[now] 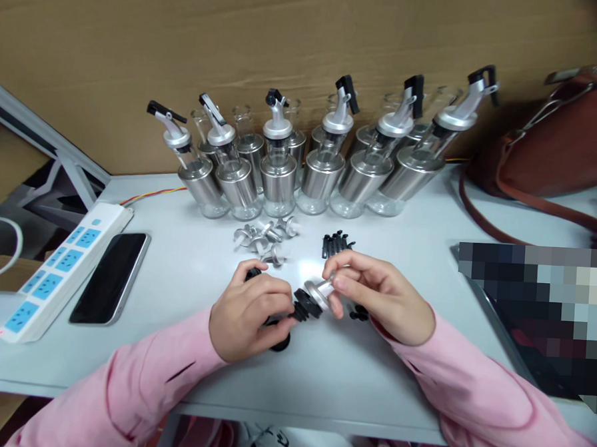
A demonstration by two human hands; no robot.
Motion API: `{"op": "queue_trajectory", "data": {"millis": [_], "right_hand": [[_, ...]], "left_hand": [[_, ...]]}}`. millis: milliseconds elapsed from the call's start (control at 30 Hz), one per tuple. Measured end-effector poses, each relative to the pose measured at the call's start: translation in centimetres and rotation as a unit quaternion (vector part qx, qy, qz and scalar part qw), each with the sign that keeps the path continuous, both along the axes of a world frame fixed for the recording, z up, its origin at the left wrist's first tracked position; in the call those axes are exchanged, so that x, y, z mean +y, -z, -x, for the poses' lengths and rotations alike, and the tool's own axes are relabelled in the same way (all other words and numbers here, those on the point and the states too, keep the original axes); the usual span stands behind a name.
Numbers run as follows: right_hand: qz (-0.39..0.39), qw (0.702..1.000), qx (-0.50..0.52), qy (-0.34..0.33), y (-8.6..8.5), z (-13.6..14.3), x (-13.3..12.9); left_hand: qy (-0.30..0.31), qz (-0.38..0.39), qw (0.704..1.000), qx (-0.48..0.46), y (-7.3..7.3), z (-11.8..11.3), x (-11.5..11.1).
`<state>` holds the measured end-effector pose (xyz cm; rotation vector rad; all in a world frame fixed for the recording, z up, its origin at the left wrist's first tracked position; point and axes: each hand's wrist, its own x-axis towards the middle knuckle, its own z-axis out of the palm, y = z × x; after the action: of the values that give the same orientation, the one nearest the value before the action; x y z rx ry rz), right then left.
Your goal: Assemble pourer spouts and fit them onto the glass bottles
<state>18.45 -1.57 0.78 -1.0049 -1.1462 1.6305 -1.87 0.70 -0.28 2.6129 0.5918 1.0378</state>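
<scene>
Between my two hands is a bottle pourer spout, its silver part (pixel 319 292) joined to a black ribbed stopper (pixel 303 306). My right hand (pixel 382 291) pinches the silver spout end. Fingers of my left hand (pixel 257 308) close on the black ribbed stopper. Other black parts lie partly hidden under my left hand. Beyond it sits a small heap of silver spout pieces (pixel 265 238). A cluster of black levers (pixel 336 244) lies behind my right hand, and small black pieces (pixel 358 313) rest beside its fingers.
Several glass bottles with steel sleeves (pixel 278 179) stand in rows at the back, the front ones fitted with pourers. To the left are a power strip (pixel 66 265) and a phone (pixel 110 278). A brown bag (pixel 563 144) and a dark, partly blurred object (pixel 504 314) occupy the right.
</scene>
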Motion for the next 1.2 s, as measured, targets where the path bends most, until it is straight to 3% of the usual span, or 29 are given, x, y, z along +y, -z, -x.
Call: {"op": "queue_trajectory", "data": {"millis": [233,400,767,1200], "right_hand": [[-0.001,0.998,-0.017,-0.058,-0.21,0.0,0.04],[0.02,0.997,0.001,-0.074,0.18,-0.02,0.1],[0.045,0.996,0.006,-0.079,0.55,-0.06,0.22],[0.059,0.994,-0.003,-0.09,0.24,0.03,-0.06]], "left_hand": [[0.032,-0.028,0.998,0.055,0.43,-0.11,0.33],[0.055,0.003,0.995,0.087,0.18,0.02,0.43],[0.04,0.062,0.994,0.076,0.18,0.14,0.42],[0.027,0.067,0.994,0.077,-0.1,0.04,0.12]]}}
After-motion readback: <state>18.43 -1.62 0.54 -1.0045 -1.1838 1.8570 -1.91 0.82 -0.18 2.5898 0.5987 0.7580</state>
